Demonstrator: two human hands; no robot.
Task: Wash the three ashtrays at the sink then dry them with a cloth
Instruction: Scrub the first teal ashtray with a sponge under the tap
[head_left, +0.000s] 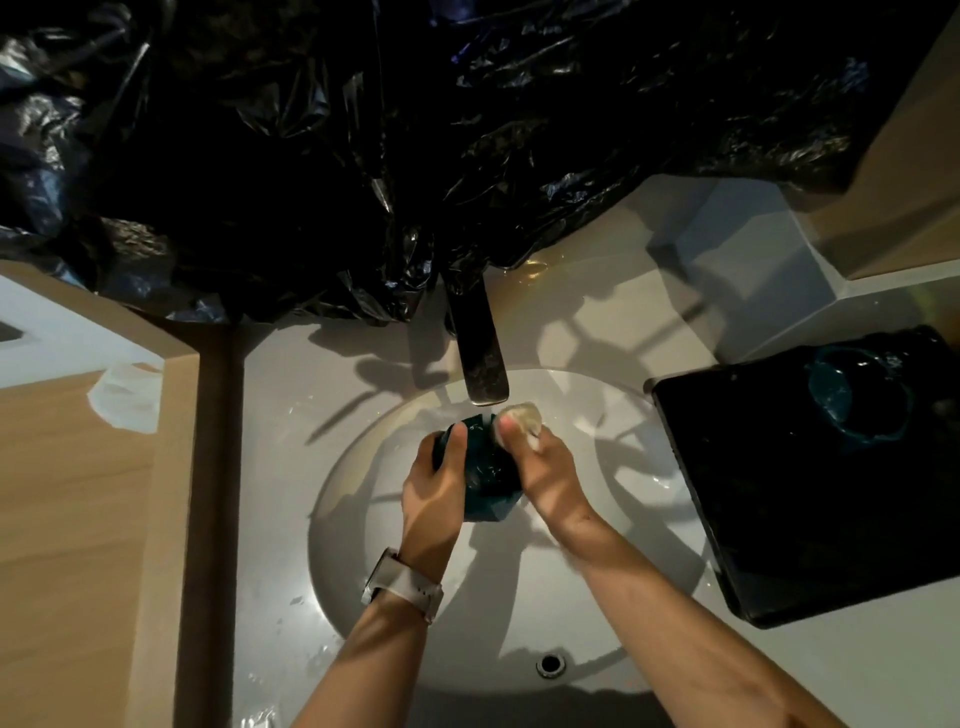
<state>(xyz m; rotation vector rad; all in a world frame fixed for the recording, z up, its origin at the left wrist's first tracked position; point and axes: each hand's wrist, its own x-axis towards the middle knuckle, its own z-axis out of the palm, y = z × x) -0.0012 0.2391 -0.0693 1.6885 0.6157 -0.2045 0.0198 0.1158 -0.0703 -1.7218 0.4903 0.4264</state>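
Observation:
A dark teal glass ashtray (488, 470) is held over the white sink basin (363, 499), right under the dark faucet spout (480, 358). My left hand (434, 488) grips its left side, thumb on the top edge. My right hand (545, 462) holds a pale sponge (522, 415) against the ashtray's upper right edge. A second teal ashtray (860, 397) lies on the black tray (779, 519) to the right of the basin. I see no third ashtray.
Crumpled black plastic sheeting (363, 156) covers the area behind the faucet. A wooden surface (67, 493) with a white scrap lies to the left. The overflow hole (550, 665) sits at the basin's near wall. A grey box (748, 260) stands at the back right.

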